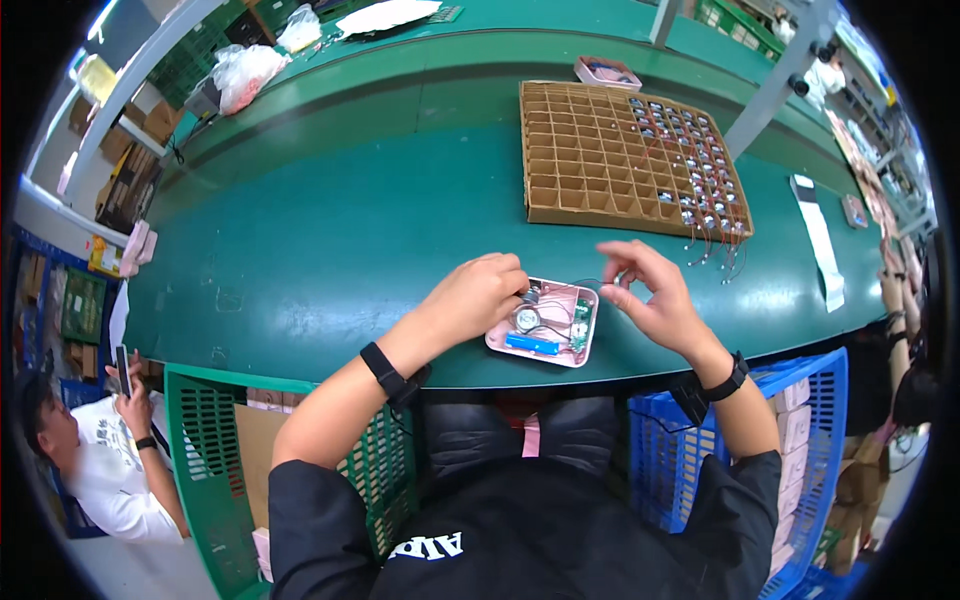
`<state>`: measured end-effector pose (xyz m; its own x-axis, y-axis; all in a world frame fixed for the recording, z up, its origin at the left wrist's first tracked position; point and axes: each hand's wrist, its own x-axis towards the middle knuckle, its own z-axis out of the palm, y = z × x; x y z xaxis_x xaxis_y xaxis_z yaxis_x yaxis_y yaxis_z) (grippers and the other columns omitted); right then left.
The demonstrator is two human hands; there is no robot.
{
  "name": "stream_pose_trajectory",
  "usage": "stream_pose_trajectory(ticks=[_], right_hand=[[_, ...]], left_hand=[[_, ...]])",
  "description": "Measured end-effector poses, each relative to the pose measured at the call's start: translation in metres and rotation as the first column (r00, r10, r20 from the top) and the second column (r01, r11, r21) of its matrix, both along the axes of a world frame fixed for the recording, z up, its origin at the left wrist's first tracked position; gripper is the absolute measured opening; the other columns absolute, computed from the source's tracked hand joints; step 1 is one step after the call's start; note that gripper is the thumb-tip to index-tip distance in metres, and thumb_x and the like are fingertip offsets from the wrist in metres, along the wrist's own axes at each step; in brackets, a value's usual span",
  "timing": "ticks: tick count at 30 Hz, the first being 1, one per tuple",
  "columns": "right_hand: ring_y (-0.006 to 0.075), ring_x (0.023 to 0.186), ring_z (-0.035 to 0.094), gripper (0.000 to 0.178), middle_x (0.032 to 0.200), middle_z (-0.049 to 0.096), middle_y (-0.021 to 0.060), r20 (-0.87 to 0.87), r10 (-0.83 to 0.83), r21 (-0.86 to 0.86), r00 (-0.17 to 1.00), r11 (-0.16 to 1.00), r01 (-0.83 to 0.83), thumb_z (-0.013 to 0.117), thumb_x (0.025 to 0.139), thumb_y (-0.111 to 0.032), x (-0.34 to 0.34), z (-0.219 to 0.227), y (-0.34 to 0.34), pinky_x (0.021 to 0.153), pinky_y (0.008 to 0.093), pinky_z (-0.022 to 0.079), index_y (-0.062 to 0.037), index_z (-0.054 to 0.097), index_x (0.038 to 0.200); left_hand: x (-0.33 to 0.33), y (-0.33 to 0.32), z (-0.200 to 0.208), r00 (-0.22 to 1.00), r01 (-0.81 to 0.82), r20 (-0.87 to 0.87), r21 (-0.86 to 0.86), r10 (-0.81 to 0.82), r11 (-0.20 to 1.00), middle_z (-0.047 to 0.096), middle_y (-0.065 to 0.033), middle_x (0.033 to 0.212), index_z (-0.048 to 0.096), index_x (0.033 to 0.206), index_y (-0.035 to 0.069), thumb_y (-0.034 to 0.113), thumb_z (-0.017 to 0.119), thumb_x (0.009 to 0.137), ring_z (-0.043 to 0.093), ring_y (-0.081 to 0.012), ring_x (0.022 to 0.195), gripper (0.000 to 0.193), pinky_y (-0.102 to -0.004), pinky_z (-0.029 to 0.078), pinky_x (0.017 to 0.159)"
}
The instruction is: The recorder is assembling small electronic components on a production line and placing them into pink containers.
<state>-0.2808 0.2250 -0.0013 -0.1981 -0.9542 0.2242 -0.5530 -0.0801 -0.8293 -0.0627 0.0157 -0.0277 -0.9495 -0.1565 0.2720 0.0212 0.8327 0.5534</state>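
An open pink device shell (546,322) lies on the green table near its front edge, showing a round speaker, a blue cylinder cell and a small green circuit board. My left hand (480,292) rests on the shell's left top corner, fingers closed around a small dark part with wires. My right hand (645,292) hovers just right of the shell, thumb and forefinger pinched on a thin wire that runs toward the shell.
A cardboard grid tray (560,160) with several small wired parts in its right cells stands behind. A pink tray (607,72) sits farther back. Green crate (215,440) and blue crate (800,420) flank my lap. A seated person (90,450) is at left; another person's arm (895,300) at right.
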Motion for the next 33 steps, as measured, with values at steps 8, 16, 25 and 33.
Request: stream_pose_trajectory(ticks=[8, 16, 25, 33], right_hand=[[0.0148, 0.08, 0.068, 0.01, 0.092, 0.073, 0.0095, 0.051, 0.129, -0.032, 0.99, 0.991, -0.127, 0.079, 0.091, -0.004, 0.01, 0.013, -0.015, 0.072, 0.0288, 0.055, -0.0004, 0.079, 0.1], [0.0155, 0.084, 0.069, 0.013, 0.091, 0.073, 0.0092, 0.209, 0.129, 0.137, 0.969, 0.978, -0.16, 0.079, 0.088, 0.001, 0.007, 0.024, -0.019, 0.07, 0.029, 0.055, 0.0007, 0.078, 0.101], [0.0225, 0.082, 0.07, 0.015, 0.093, 0.072, 0.0117, -0.157, 0.308, 0.024, 0.938, 0.951, -0.308, 0.08, 0.086, 0.0, 0.018, 0.021, -0.027, 0.07, 0.0319, 0.056, -0.0001, 0.077, 0.1], [0.0285, 0.081, 0.066, 0.009, 0.091, 0.065, 0.0098, -0.47, 0.471, 0.103, 0.747, 0.869, -0.484, 0.078, 0.083, -0.006, 0.02, 0.032, -0.046, 0.068, 0.0389, 0.055, -0.0018, 0.073, 0.09]], left_hand=[[0.0, 0.007, 0.017, 0.972, 0.155, -0.134, -0.252, -0.193, 0.955, 0.058, -0.0082, 0.092, 0.07, 0.095, 0.008, 0.015, 0.078, 0.081, 0.061, -0.0285, 0.089, 0.017, -0.0405, 0.053, 0.075], [0.007, 0.042, 0.019, 0.958, 0.253, -0.039, -0.347, -0.284, 0.903, 0.057, -0.0059, 0.105, 0.07, 0.105, 0.012, 0.03, 0.082, 0.078, 0.058, -0.024, 0.104, 0.035, -0.0392, 0.048, 0.085], [0.014, 0.023, 0.009, 0.947, 0.292, -0.015, -0.383, -0.322, 0.876, 0.056, -0.0041, 0.104, 0.07, 0.105, 0.013, 0.034, 0.083, 0.077, 0.057, -0.0226, 0.102, 0.037, -0.0385, 0.047, 0.089], [0.011, 0.019, 0.0, 0.956, 0.261, -0.035, -0.356, -0.292, 0.897, 0.057, -0.0035, 0.104, 0.072, 0.104, 0.014, 0.032, 0.08, 0.081, 0.058, -0.0224, 0.101, 0.031, -0.0394, 0.047, 0.09]])
